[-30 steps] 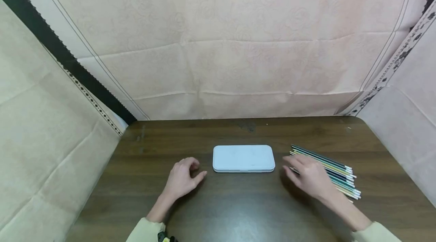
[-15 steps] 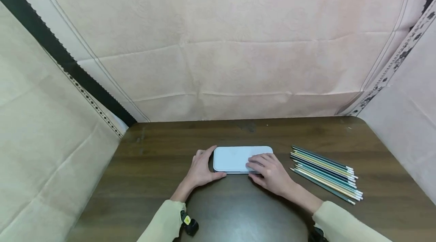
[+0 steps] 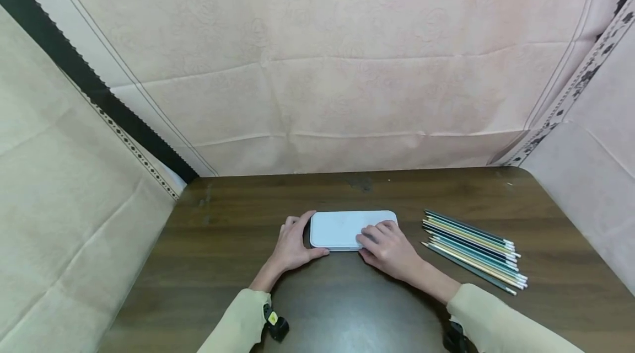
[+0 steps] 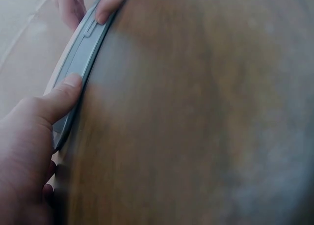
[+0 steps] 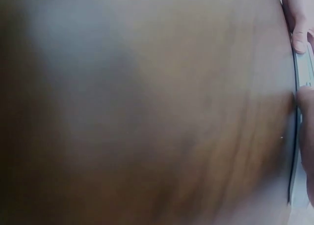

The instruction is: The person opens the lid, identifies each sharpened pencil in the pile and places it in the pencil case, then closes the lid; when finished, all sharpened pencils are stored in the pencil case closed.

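Observation:
A flat white case (image 3: 337, 227) with rounded corners lies on the wooden table, its lid down. Around its left end my left hand (image 3: 291, 247) grips it, thumb along the front edge and index finger at the far left corner. My right hand (image 3: 389, 251) holds the case right of its middle, with bent fingers on the lid and the thumb at the front edge. In the left wrist view, the front side of the case (image 4: 81, 58) shows a small latch (image 4: 90, 28) beside the right thumb. The right wrist view catches only a strip of the case (image 5: 303, 68).
Right of the case several pencils (image 3: 473, 251) lie side by side in a slanted bundle, in dark, teal and pale colours. The brown table (image 3: 238, 198) ends at a pale cloth (image 3: 347, 110) behind, with more cloth at both sides.
My right hand has left the pencils and moved left onto the case. My left hand has moved right and gripped its left end. Over the last half second both hands have barely moved.

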`<state>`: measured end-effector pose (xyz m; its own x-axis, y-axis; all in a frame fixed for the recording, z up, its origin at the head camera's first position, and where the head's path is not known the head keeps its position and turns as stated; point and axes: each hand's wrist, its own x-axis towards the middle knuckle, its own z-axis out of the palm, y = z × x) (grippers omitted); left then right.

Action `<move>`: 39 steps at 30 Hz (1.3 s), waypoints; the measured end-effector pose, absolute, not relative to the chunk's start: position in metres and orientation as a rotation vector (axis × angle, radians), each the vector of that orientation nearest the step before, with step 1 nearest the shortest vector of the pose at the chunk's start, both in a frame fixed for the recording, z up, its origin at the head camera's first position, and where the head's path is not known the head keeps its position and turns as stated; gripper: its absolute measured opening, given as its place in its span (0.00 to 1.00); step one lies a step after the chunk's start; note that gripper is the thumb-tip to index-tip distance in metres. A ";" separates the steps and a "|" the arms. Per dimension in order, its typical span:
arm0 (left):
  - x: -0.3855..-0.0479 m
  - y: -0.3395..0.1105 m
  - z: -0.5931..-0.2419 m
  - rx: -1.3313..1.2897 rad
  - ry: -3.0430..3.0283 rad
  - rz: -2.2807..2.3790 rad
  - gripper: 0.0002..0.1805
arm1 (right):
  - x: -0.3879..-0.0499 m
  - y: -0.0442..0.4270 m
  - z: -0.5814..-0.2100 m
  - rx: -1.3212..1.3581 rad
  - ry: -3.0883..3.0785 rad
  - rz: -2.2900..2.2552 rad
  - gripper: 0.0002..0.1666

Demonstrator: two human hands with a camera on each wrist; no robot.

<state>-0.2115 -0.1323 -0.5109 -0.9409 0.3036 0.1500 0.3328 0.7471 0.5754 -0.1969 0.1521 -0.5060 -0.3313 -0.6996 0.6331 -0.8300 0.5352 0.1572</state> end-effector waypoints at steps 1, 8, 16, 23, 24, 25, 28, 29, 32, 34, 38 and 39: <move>-0.211 -0.133 -0.511 -0.529 -2.890 -0.964 0.54 | -0.198 0.152 -0.505 1.246 -2.105 0.200 0.16; -0.212 -0.133 -0.513 -0.560 -2.859 -0.968 0.54 | -0.202 0.151 -0.499 1.333 -1.991 -0.035 0.15; -0.212 -0.132 -0.512 -0.561 -2.851 -0.972 0.54 | -0.207 0.151 -0.495 1.385 -1.974 -0.021 0.10; -0.212 -0.134 -0.513 -0.535 -2.843 -1.002 0.56 | -0.208 0.158 -0.474 1.358 -2.101 0.179 0.15; -0.212 -0.134 -0.514 -0.539 -2.831 -1.009 0.56 | -0.209 0.160 -0.469 1.343 -2.128 0.234 0.15; -0.212 -0.134 -0.514 -0.545 -2.816 -1.016 0.55 | -0.211 0.162 -0.464 1.327 -2.154 0.290 0.15; -0.211 -0.135 -0.515 -0.551 -2.794 -1.030 0.54 | -0.216 0.170 -0.450 1.284 -2.197 0.415 0.16; -0.211 -0.135 -0.515 -0.553 -2.789 -1.032 0.54 | -0.218 0.173 -0.446 1.264 -2.208 0.442 0.16; -0.211 -0.135 -0.516 -0.544 -2.801 -1.023 0.53 | -0.224 0.182 -0.435 1.171 -2.265 0.481 0.14; -0.210 -0.134 -0.516 -0.530 -2.817 -1.020 0.52 | -0.228 0.188 -0.430 1.094 -2.315 0.527 0.13; -0.209 -0.134 -0.516 -0.511 -2.827 -1.027 0.52 | -0.239 0.197 -0.426 0.982 -2.389 0.723 0.13; -0.209 -0.134 -0.516 -0.516 -2.825 -1.024 0.52 | -0.242 0.199 -0.426 0.963 -2.390 0.776 0.13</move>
<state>-0.2094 -0.1345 -0.5161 -0.9385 0.2819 0.1991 0.3440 0.7176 0.6056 -0.2422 0.1994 -0.4259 -0.6570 -0.4787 0.5825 -0.7295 0.5988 -0.3307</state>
